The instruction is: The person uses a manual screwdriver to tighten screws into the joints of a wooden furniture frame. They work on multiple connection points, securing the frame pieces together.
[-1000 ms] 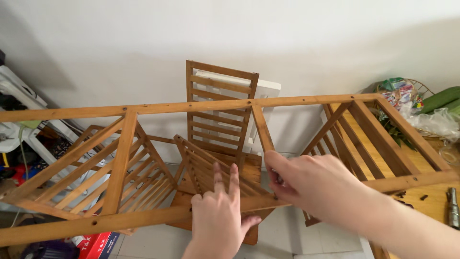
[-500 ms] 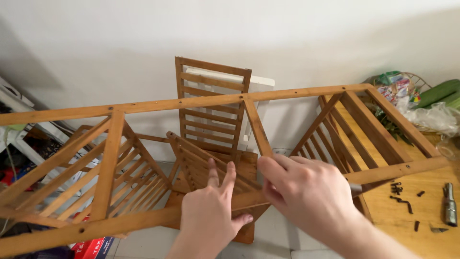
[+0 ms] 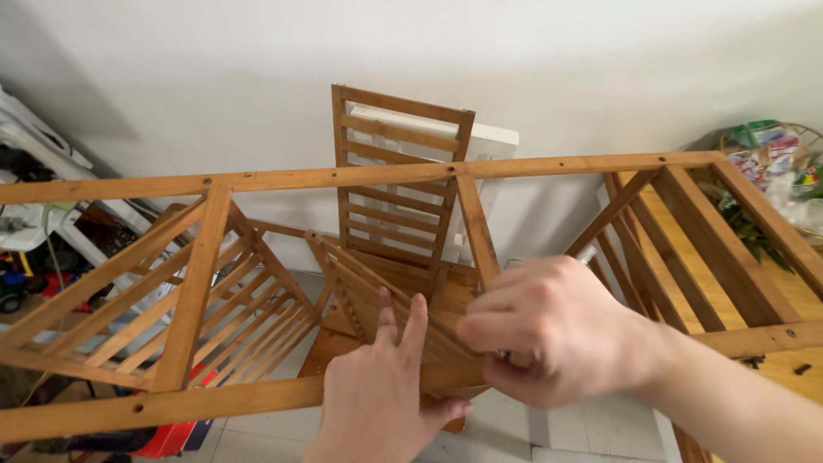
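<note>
Compared with one second ago, the right hand (image 3: 549, 330) is seen lower and nearer to the middle of the frame, and its fingers are now curled tighter at the joint where the middle crossbar (image 3: 477, 225) meets the front rail (image 3: 214, 403). The left hand (image 3: 386, 386) is kept in almost the same place. The whole wooden frame (image 3: 343, 178) is also shown a little higher and larger, because the camera is moved closer. From this it is judged that the work at this joint is going on, and that the joint is not yet finished.

Going from left to right, the things are counted. At the far left, one white rack (image 3: 43, 154) is seen, partly cut by the edge. Below it, at the lower left, one red box (image 3: 167, 437) is visible on the floor. Two long rails of the frame are counted, one behind and one in front, and four crossbars between them. Three slatted shelves hang inside the frame. One slatted panel (image 3: 394, 184) stands upright at the wall in the upper middle.

Two hands are in view. The left hand is pressed flat on the front rail, with the fingers straight and close together. The right hand is closed narrowly at the joint; what is pinched there cannot be told. At the right, one wooden table (image 3: 789, 360) with small dark screws (image 3: 801, 369) is seen.
</note>
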